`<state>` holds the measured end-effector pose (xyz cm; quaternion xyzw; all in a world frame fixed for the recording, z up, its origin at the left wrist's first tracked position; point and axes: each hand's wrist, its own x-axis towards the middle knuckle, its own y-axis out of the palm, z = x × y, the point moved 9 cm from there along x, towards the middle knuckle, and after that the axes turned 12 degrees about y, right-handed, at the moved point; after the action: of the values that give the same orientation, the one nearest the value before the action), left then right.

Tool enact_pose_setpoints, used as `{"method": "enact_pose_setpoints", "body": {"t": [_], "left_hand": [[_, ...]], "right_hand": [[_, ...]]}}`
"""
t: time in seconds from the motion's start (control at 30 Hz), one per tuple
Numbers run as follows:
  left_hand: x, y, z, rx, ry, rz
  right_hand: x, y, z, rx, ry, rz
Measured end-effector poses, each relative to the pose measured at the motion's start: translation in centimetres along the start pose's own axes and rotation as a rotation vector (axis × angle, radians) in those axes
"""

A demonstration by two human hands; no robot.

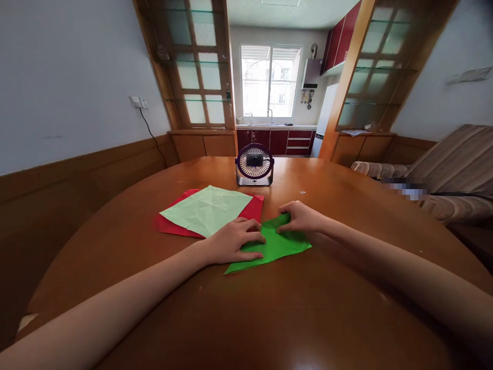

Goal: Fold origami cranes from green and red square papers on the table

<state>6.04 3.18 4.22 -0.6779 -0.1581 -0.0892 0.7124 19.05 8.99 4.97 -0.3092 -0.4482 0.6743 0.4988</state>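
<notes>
A bright green sheet of paper (275, 246), folded over into a rough triangle, lies on the wooden table in front of me. My left hand (236, 240) rests on its left part with the fingers spread and pressing it flat. At the far right edge, my right hand (298, 217) pinches the green paper between thumb and fingers. Just beyond my left hand, a creased pale green sheet (208, 208) lies on top of a red sheet (175, 224), which shows around its edges.
A small dark desk fan (254, 163) stands near the far side of the round wooden table (215, 318). To the right is a striped armchair (458, 164). Glass-shelved cabinets and a kitchen with a window (270, 81) are at the back.
</notes>
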Motion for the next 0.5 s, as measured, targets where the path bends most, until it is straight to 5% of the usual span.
{"method": "enact_pose_setpoints", "body": {"t": [0.23,0.5], "left_hand": [[0.0,0.2,0.1,-0.004,-0.013,0.033],[0.3,0.1,-0.4,0.009,0.048,0.041]], "right_hand": [[-1.7,0.1,-1.8,0.212,0.020,-0.166],[-4.8,-0.2,0.1,0.210,-0.245,-0.259]]}}
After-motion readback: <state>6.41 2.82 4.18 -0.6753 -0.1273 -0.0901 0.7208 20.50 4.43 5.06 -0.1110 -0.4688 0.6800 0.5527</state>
